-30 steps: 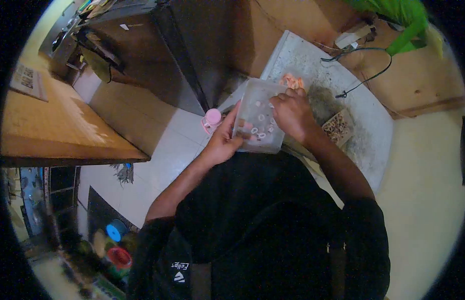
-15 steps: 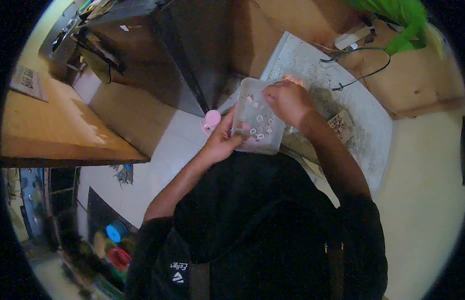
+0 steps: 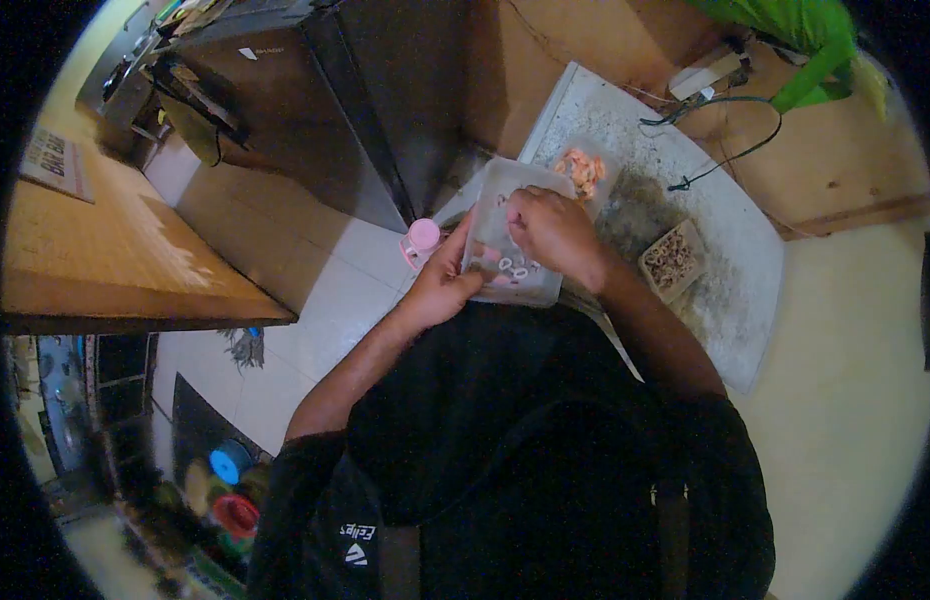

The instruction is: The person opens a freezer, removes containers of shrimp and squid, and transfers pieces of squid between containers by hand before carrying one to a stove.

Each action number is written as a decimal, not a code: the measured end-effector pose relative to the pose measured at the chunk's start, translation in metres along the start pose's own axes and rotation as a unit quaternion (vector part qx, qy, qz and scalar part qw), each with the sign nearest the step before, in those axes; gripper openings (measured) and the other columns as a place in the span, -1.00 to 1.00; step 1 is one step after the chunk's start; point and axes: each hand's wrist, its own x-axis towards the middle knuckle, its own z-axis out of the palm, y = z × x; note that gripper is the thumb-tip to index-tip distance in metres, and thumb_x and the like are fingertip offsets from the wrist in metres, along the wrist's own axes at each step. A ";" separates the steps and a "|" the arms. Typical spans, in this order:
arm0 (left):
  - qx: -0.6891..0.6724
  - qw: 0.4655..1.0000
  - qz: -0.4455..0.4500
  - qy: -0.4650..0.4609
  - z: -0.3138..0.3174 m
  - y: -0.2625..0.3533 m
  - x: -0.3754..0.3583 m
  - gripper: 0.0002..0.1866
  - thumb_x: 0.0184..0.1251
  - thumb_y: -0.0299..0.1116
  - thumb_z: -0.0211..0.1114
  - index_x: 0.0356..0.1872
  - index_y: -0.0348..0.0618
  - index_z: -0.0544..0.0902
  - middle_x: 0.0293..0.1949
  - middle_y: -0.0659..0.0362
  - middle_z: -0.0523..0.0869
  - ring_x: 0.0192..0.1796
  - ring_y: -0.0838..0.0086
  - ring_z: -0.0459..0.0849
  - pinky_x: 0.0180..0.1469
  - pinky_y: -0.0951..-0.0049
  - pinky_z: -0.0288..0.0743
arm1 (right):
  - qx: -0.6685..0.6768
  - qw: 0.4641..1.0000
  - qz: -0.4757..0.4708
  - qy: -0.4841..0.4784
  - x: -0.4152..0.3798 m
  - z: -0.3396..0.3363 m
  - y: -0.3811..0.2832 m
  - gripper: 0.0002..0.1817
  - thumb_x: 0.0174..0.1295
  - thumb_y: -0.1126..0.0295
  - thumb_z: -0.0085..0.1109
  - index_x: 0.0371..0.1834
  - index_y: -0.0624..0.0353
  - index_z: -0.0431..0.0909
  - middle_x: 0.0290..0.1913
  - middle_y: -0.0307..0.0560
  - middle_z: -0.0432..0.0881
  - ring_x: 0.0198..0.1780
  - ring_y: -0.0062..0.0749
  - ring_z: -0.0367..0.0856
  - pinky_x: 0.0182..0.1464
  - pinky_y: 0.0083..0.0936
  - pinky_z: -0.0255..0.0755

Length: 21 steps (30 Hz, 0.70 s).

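Observation:
My left hand (image 3: 447,284) grips the left side of a translucent plastic box (image 3: 532,290), which is tilted above my lap. Several pale rings (image 3: 506,265) lie inside it. My right hand (image 3: 547,225) reaches into the box with its fingers bent together; what they hold, if anything, is hidden. Just behind the box, a clear container of orange pieces (image 3: 585,172) stands on the stained white table (image 3: 720,330). To its right on the same table is a square container of small brownish rings (image 3: 672,260).
A pink object (image 3: 423,236) stands left of the box. The dark cabinet (image 3: 285,110) rises at the upper left, beside a wooden panel (image 3: 135,240). A black cable (image 3: 726,101) and green plastic (image 3: 820,50) are at the upper right. Blue (image 3: 231,461) and red (image 3: 235,514) items sit lower left.
My right hand has moved left and down, from the box's far right edge into the box. The orange pieces and the brownish rings show more fully. My left hand keeps its hold.

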 end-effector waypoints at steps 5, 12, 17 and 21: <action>-0.045 0.999 -0.019 -0.002 0.000 0.003 0.001 -0.12 0.05 -0.77 -0.04 0.48 -0.05 -0.04 0.16 0.18 0.37 0.10 0.48 0.41 0.11 0.42 0.51 | 0.164 0.984 0.063 -0.033 0.001 0.007 0.005 -0.81 0.08 0.45 0.15 -0.22 0.19 0.51 -0.27 0.06 0.59 -0.15 0.02 0.58 -0.10 -0.18 0.45; -0.136 0.989 -0.056 -0.005 -0.001 0.000 -0.001 -0.15 0.08 -0.78 -0.05 0.46 -0.06 -0.01 0.19 0.19 0.36 0.12 0.45 0.44 0.12 0.36 0.53 | 0.113 0.991 -0.071 0.026 -0.005 0.004 0.012 -0.82 0.09 0.54 0.12 -0.21 0.21 0.54 -0.25 0.03 0.61 -0.19 -0.14 0.62 -0.14 -0.32 0.50; -0.076 0.997 -0.016 0.012 0.002 -0.001 -0.006 -0.17 0.10 -0.77 -0.04 0.46 -0.04 0.02 0.17 0.19 0.38 0.12 0.47 0.44 0.12 0.38 0.53 | 0.350 0.936 0.028 -0.006 0.009 -0.016 0.032 -0.84 0.14 0.59 0.12 -0.21 0.29 0.57 -0.25 -0.11 0.63 -0.27 -0.46 0.63 -0.23 -0.53 0.53; -0.130 0.990 -0.050 0.000 0.004 0.000 -0.005 -0.18 0.11 -0.76 -0.03 0.46 -0.03 0.02 0.15 0.19 0.39 0.11 0.48 0.45 0.11 0.38 0.55 | 0.401 0.908 0.080 -0.091 0.025 -0.026 0.047 -0.82 0.18 0.60 0.13 -0.15 0.37 0.53 -0.27 -0.12 0.62 -0.27 -0.51 0.61 -0.21 -0.57 0.54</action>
